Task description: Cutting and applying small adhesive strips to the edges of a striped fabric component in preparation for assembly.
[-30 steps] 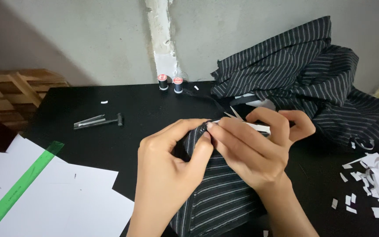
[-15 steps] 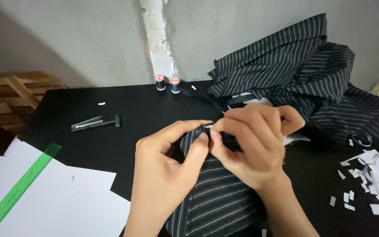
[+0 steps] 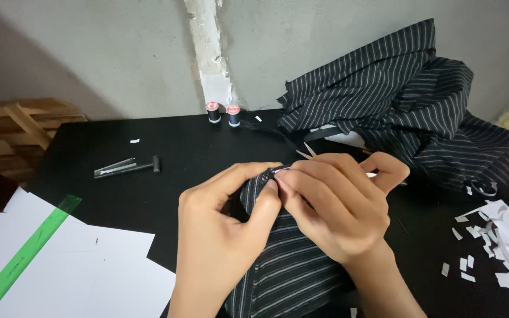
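Striped cloth [image 3: 290, 259] pinched, both hands; right hand [image 3: 331, 206] seemingly shifted left.

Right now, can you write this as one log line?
left hand: pinching striped cloth | right hand: pinching same fold | table: thread spools, green ruler

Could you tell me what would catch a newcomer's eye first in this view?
At centre, the left hand and right hand pinch a fold of black striped cloth between their fingers. Behind them at right lies a heap of the same striped fabric. White paper sheets with a green ruler fill the lower left corner of the black table.
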